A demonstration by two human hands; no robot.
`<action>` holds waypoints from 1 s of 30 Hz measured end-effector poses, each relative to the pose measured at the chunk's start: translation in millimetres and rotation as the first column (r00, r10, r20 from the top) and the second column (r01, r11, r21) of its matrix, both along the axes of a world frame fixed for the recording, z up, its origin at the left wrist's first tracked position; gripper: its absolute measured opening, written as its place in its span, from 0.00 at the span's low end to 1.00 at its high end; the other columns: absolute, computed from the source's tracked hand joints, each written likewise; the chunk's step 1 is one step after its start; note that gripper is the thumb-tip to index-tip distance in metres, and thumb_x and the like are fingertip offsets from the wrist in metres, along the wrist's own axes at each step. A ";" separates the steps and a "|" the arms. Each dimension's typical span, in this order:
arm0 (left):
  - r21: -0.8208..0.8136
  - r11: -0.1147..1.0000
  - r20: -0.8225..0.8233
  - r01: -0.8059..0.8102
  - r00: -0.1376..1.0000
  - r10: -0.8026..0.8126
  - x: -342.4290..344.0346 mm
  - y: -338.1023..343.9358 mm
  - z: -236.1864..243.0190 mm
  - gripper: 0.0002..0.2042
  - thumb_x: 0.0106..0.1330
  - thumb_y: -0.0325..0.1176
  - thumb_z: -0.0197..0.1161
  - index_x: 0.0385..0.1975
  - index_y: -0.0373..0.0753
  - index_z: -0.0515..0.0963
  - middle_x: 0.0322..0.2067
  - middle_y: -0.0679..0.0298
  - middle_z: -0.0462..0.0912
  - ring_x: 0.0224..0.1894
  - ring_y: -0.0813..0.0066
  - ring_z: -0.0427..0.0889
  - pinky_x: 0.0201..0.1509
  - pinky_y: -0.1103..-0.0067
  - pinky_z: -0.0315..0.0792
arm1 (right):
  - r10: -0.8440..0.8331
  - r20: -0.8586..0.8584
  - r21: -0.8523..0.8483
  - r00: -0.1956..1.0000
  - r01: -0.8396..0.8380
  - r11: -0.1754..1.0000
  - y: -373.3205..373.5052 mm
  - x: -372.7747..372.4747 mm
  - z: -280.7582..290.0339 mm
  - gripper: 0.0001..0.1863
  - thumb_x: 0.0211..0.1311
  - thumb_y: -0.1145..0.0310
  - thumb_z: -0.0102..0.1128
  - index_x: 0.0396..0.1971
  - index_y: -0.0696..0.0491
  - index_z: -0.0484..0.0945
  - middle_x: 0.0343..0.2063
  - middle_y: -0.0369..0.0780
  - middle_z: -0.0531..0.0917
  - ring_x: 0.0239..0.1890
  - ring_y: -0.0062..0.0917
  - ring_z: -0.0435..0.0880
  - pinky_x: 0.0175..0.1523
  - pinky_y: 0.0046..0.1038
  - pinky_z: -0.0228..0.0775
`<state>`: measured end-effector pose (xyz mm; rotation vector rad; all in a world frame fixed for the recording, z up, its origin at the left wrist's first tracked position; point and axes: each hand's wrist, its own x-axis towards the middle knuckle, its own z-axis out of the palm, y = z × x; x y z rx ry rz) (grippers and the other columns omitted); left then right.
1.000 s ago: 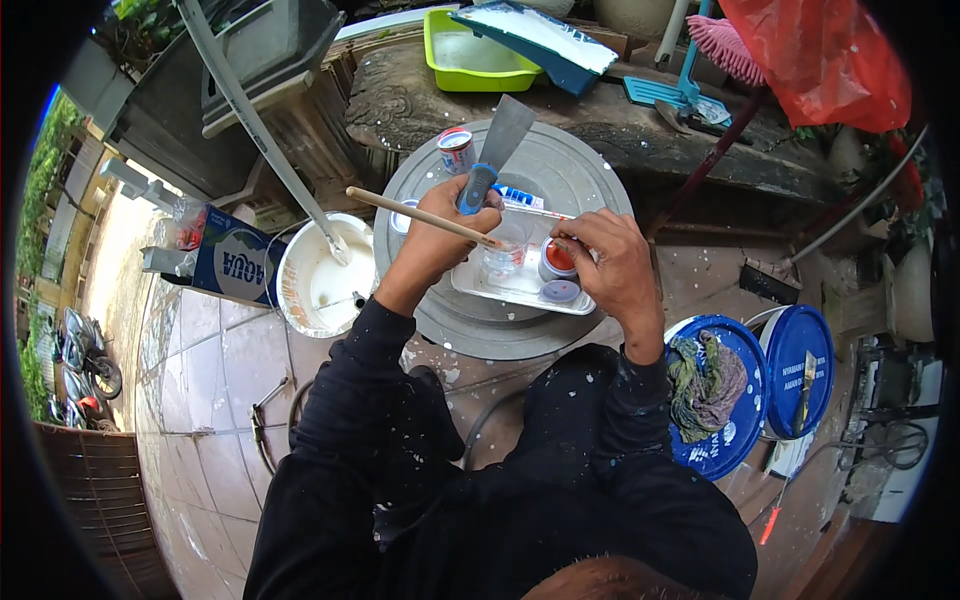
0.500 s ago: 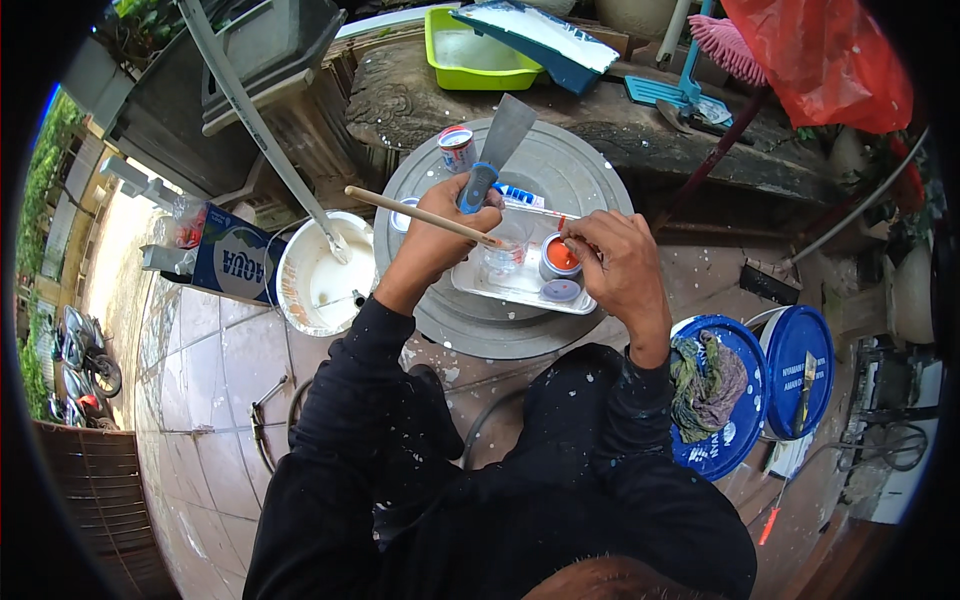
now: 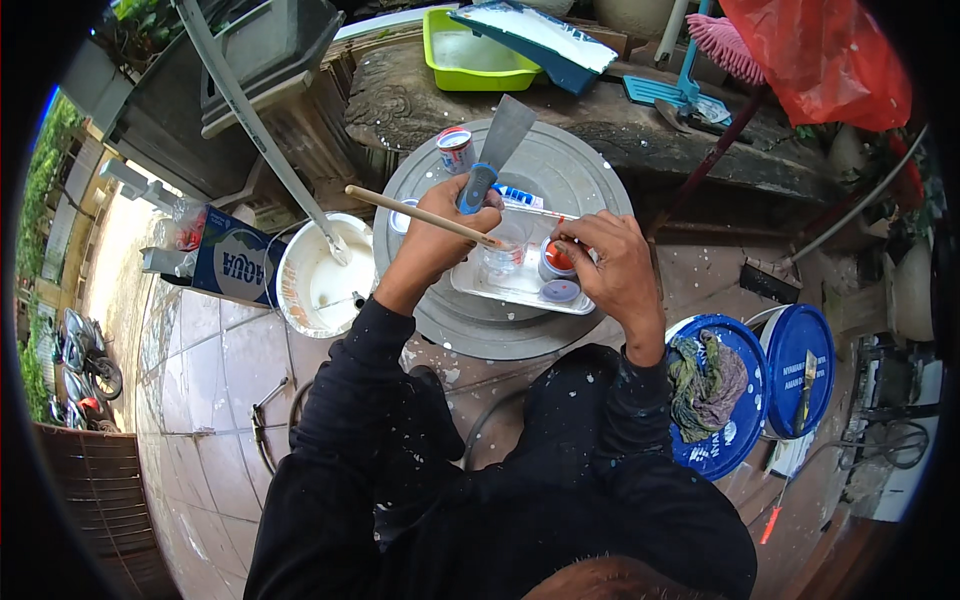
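My left hand (image 3: 445, 225) is closed around the blue grip of a putty knife (image 3: 508, 130), its grey blade pointing up and away. A wooden stick (image 3: 400, 207) also passes through that hand, slanting down to the right. My right hand (image 3: 610, 262) has its fingers pinched over a small open can of orange paint (image 3: 553, 262). A red tip shows above those fingers, but what they hold is mostly hidden. Beside the can, a clear plastic cup (image 3: 503, 255) stands on a white tray (image 3: 525, 297). A small round lid (image 3: 560, 290) lies at the tray's near side.
The round grey table (image 3: 455, 335) also carries a small printed can (image 3: 456, 150). Left of it stands a white bucket (image 3: 290, 285) with a long pole (image 3: 250, 115) in it. Blue-lidded pails (image 3: 735, 440) sit to the right, one under a rag (image 3: 708, 385). A lime-green tray (image 3: 480, 78) rests behind.
My right hand has shifted slightly left over the paint can, and its fingers now cover more of the orange paint. My left hand stays in place with the putty knife and stick.
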<state>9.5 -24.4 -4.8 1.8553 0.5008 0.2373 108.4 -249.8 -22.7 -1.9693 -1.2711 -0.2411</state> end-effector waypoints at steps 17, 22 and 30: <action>-0.005 1.000 0.030 -0.006 1.000 0.006 -1.2 -1.7 3.7 0.09 0.60 0.31 0.65 0.37 0.34 0.81 0.27 0.67 0.82 0.28 0.84 0.75 0.34 0.82 0.72 | -0.067 0.046 -0.031 0.997 0.069 0.997 -2.0 -3.2 6.1 0.05 0.63 0.72 0.65 0.37 0.53 0.86 0.35 0.37 0.88 0.40 0.31 0.82 0.46 0.33 0.63; -0.014 1.000 0.012 -0.004 1.000 0.004 -0.6 -3.3 5.8 0.09 0.60 0.32 0.66 0.37 0.34 0.82 0.27 0.68 0.82 0.28 0.84 0.75 0.35 0.82 0.72 | -0.049 0.049 0.016 0.998 0.049 0.999 1.6 -0.5 0.1 0.05 0.63 0.72 0.64 0.37 0.53 0.85 0.36 0.37 0.87 0.40 0.31 0.82 0.46 0.33 0.63; 0.015 1.000 0.041 -0.014 0.999 0.013 1.2 1.2 -2.8 0.07 0.63 0.35 0.67 0.38 0.41 0.82 0.21 0.74 0.78 0.18 0.89 0.70 0.19 0.84 0.63 | 0.000 -0.012 0.009 1.000 0.000 1.000 0.9 -1.0 0.2 0.05 0.62 0.72 0.66 0.37 0.52 0.86 0.35 0.37 0.87 0.40 0.31 0.83 0.46 0.33 0.63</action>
